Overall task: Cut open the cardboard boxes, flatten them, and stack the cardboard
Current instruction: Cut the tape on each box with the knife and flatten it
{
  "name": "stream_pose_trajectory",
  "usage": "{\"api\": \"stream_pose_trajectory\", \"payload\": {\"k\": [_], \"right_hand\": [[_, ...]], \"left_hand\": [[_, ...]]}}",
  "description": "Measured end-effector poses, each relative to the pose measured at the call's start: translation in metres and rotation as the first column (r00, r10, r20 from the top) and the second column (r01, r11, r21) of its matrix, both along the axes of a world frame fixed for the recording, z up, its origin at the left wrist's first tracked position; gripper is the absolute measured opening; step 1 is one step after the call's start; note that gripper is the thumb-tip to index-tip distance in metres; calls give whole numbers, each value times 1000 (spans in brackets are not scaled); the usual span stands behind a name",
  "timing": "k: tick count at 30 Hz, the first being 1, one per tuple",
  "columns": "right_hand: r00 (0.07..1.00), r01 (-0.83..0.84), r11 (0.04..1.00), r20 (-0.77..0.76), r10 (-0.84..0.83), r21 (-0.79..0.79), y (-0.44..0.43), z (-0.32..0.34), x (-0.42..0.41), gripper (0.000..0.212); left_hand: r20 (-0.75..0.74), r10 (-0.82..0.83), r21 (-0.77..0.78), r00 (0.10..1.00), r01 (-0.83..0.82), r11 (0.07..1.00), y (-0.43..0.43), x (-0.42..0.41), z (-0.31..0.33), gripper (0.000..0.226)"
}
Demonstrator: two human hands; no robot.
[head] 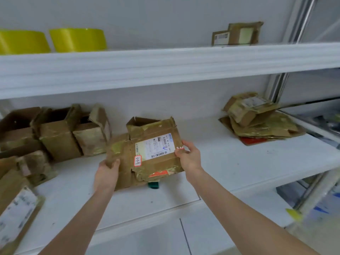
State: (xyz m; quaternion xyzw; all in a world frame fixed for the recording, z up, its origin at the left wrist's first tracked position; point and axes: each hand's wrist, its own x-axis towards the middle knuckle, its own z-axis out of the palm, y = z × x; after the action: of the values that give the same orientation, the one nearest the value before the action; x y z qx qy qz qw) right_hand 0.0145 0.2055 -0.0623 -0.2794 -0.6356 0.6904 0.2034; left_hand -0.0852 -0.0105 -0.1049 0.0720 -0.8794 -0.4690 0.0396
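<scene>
Far left, opened boxes [55, 133] crowd the shelf [220, 162]. Centre frame, your left hand [106, 173] curls round the flattened box's [147, 153] left edge, your right hand [189, 155] pinches its right edge. Upper right, the flat stack [261, 126].

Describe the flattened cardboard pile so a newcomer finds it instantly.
Look at the middle white shelf, far right end, near the metal post. The cardboard pile lies there. Unlike the upright open boxes on the left, it is squashed flat, with a red sheet underneath.
</scene>
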Motion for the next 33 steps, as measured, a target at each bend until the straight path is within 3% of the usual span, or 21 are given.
{"api": "stream_pose_trajectory", "payload": {"k": [6,13,20,23,25,27,29,32,33], "right_hand": [[999,-1,966,51,-13,260,155,3,54,41],[973,180,921,73,-218,344,318,14,93,43],[883,202,825,266,-386,528,439,7,101,38],[877,157,799,290,-383,581,481,11,86,39],[861,65,706,318,-397,706,501,17,69,40],[867,-30,537,290,-406,843,513,23,56,49],[917,-146,343,257,-304,928,520,26,46,67],[884,-432,-8,422,-200,902,528,21,31,94],[860,-490,-65,470,-199,869,531,16,25,97]], "left_hand": [[-11,-29,200,1000,31,979,157,44,20,55],[71,-239,486,968,176,856,307,88,36,49],[131,-368,552,921,240,799,435,88,31,14],[130,-366,554,921,239,798,486,65,28,18],[120,-344,550,931,225,804,517,45,29,25],[113,-321,542,940,212,813,546,27,34,25],[119,-320,550,940,206,810,572,12,41,20],[145,-323,540,935,199,818,600,-1,51,10],[149,-334,539,931,207,816,606,-2,50,15]]}}
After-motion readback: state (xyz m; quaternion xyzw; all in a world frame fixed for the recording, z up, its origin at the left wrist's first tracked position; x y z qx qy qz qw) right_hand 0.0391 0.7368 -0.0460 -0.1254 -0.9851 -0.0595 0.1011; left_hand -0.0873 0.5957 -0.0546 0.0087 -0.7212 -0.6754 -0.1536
